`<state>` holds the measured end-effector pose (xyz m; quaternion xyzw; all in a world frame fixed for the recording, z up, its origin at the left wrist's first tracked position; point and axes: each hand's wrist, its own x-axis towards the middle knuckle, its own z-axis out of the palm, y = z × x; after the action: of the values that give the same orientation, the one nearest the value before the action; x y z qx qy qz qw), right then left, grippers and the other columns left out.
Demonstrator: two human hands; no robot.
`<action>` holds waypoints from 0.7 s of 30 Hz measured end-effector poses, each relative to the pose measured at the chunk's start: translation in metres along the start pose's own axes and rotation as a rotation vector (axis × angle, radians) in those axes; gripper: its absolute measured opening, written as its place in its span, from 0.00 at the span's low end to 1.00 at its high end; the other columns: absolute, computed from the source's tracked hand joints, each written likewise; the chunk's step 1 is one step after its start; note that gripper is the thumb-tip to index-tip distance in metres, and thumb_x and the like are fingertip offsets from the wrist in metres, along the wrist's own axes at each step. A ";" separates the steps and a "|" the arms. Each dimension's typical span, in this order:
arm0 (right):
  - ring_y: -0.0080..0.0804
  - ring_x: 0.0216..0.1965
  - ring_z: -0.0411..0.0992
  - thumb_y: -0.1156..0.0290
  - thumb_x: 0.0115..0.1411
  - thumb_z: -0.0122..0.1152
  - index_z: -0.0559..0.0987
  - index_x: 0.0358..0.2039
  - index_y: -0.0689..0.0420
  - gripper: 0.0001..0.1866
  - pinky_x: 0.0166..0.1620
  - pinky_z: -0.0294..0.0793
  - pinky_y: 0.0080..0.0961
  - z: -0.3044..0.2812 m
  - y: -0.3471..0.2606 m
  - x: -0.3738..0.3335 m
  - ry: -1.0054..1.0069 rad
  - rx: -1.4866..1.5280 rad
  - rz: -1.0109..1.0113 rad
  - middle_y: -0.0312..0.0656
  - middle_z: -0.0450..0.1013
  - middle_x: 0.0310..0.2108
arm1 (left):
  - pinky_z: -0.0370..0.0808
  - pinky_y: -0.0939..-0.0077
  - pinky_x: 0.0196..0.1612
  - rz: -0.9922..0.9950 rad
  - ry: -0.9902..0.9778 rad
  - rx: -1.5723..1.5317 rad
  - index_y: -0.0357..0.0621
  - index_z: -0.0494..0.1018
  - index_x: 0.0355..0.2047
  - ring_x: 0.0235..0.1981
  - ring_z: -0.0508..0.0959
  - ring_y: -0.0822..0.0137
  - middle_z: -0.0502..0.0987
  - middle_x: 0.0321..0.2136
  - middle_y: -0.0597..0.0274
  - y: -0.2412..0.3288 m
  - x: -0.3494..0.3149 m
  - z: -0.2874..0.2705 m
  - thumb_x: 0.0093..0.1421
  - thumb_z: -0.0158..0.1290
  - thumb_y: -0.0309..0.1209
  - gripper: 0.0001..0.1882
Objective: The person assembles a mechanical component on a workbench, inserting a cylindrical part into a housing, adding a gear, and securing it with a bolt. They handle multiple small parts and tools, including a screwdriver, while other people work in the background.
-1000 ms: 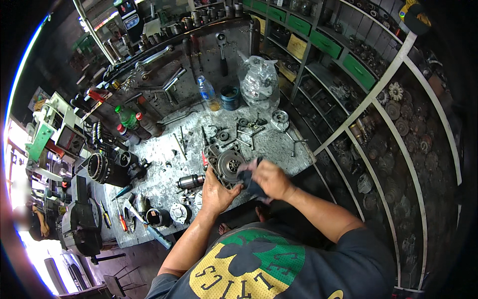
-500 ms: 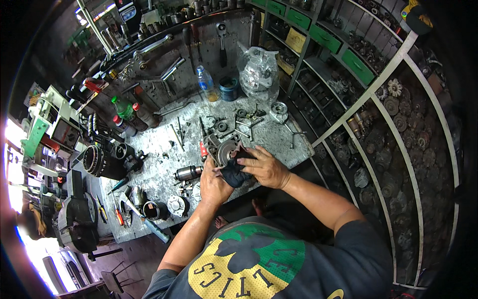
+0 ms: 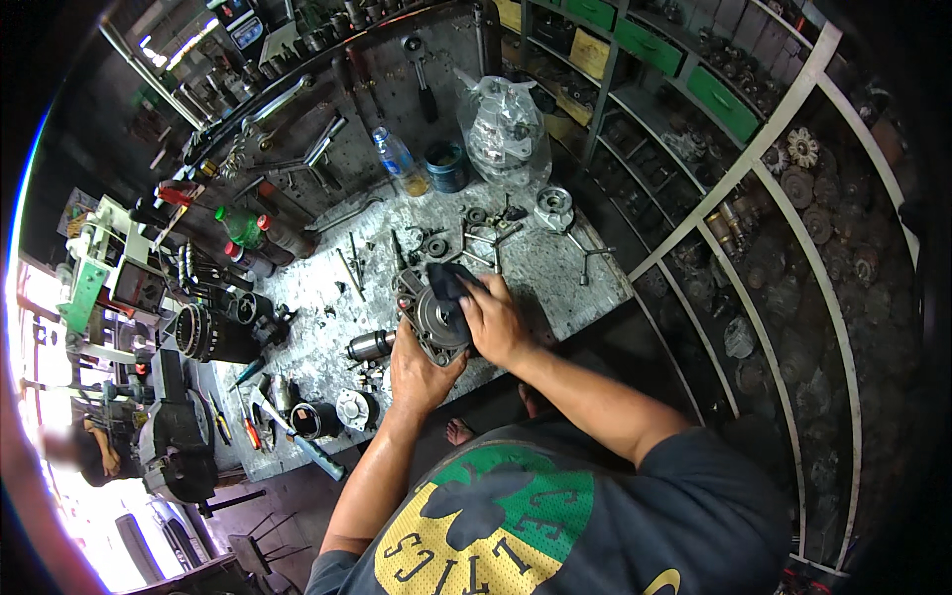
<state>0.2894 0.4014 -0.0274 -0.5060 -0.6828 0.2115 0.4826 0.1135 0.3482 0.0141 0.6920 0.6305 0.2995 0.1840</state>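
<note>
Near the front edge of the workbench [image 3: 565, 302], my left hand [image 3: 420, 372] grips a round metal housing [image 3: 430, 315] from its near side, its ribbed circular inside facing up. My right hand [image 3: 496, 322] presses a dark rag [image 3: 448, 283] against the housing's far right part, fingers closed on the cloth. Some of the housing is hidden under the rag and my fingers. Just left of my left hand lies a cylindrical metal part [image 3: 369, 345], with a small round flange [image 3: 354, 409] nearer the edge.
A hammer [image 3: 309, 451] and a red-handled screwdriver [image 3: 252, 433] lie at the front left, near a vise [image 3: 178, 426]. Toward the back stand a plastic bottle [image 3: 397, 161], a dark blue can [image 3: 445, 167] and a plastic-wrapped part [image 3: 506, 134]. A T-shaped tool [image 3: 583, 260] lies right.
My right hand has moved the rag from the near side of the housing to its far side, uncovering more of the round face. The head view has shifted slightly.
</note>
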 end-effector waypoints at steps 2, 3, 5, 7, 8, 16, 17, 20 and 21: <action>0.60 0.53 0.77 0.65 0.72 0.63 0.82 0.61 0.58 0.20 0.56 0.78 0.49 -0.018 0.007 -0.035 -0.110 -0.030 -0.018 0.56 0.74 0.53 | 0.78 0.50 0.61 -0.109 -0.042 0.045 0.30 0.59 0.67 0.58 0.80 0.34 0.77 0.56 0.31 0.002 -0.001 0.001 0.51 0.77 0.37 0.51; 0.58 0.51 0.78 0.65 0.69 0.66 0.83 0.60 0.57 0.20 0.54 0.79 0.48 -0.036 0.011 -0.049 -0.260 -0.037 -0.050 0.54 0.74 0.53 | 0.78 0.51 0.61 -0.108 -0.033 0.053 0.32 0.59 0.66 0.58 0.80 0.36 0.77 0.56 0.32 0.003 -0.001 0.002 0.52 0.77 0.36 0.49; 0.51 0.49 0.80 0.65 0.64 0.71 0.86 0.54 0.55 0.19 0.51 0.82 0.45 -0.074 0.016 -0.065 -0.482 -0.067 -0.199 0.48 0.76 0.50 | 0.78 0.51 0.61 -0.053 -0.019 0.009 0.32 0.59 0.66 0.58 0.80 0.37 0.77 0.57 0.32 0.002 -0.002 0.004 0.52 0.77 0.36 0.50; 0.50 0.48 0.80 0.65 0.60 0.74 0.88 0.49 0.54 0.17 0.51 0.82 0.44 -0.095 0.013 -0.065 -0.504 -0.022 -0.183 0.48 0.76 0.48 | 0.78 0.50 0.61 -0.056 -0.022 -0.077 0.32 0.58 0.66 0.59 0.80 0.38 0.77 0.57 0.33 -0.001 -0.004 0.006 0.52 0.77 0.37 0.50; 0.50 0.48 0.80 0.65 0.59 0.74 0.88 0.49 0.54 0.17 0.50 0.82 0.44 -0.099 0.008 -0.062 -0.527 -0.051 -0.118 0.48 0.77 0.47 | 0.78 0.49 0.61 -0.116 -0.069 -0.086 0.32 0.58 0.67 0.60 0.80 0.39 0.78 0.57 0.34 -0.004 -0.004 0.006 0.53 0.76 0.37 0.50; 0.45 0.53 0.73 0.61 0.57 0.74 0.88 0.56 0.44 0.23 0.57 0.70 0.47 -0.033 -0.029 -0.034 -0.310 -0.014 -0.317 0.43 0.73 0.50 | 0.74 0.47 0.64 0.291 -0.148 0.230 0.41 0.74 0.59 0.55 0.81 0.38 0.81 0.51 0.40 -0.025 -0.001 0.004 0.56 0.69 0.37 0.32; 0.44 0.53 0.72 0.61 0.58 0.73 0.89 0.55 0.43 0.23 0.57 0.68 0.47 -0.034 -0.021 -0.036 -0.352 -0.021 -0.328 0.42 0.73 0.50 | 0.75 0.47 0.62 0.196 -0.128 0.130 0.39 0.72 0.61 0.55 0.81 0.37 0.81 0.51 0.39 -0.023 -0.002 0.005 0.57 0.69 0.36 0.33; 0.46 0.48 0.75 0.62 0.60 0.71 0.91 0.51 0.42 0.18 0.52 0.74 0.46 -0.063 0.033 -0.042 -0.428 -0.108 -0.325 0.43 0.75 0.47 | 0.79 0.50 0.57 -0.042 -0.010 -0.015 0.34 0.59 0.64 0.52 0.84 0.38 0.80 0.51 0.37 -0.010 -0.003 0.011 0.56 0.73 0.35 0.43; 0.48 0.47 0.77 0.62 0.62 0.71 0.90 0.49 0.47 0.16 0.51 0.76 0.46 -0.073 0.051 -0.042 -0.447 -0.081 -0.140 0.46 0.76 0.46 | 0.79 0.50 0.57 -0.098 -0.003 -0.009 0.35 0.59 0.63 0.54 0.83 0.39 0.80 0.52 0.38 -0.005 -0.005 0.010 0.55 0.74 0.35 0.44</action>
<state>0.3788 0.3699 -0.0534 -0.4169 -0.8141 0.2567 0.3123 0.1163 0.3450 0.0027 0.6598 0.6621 0.2920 0.2027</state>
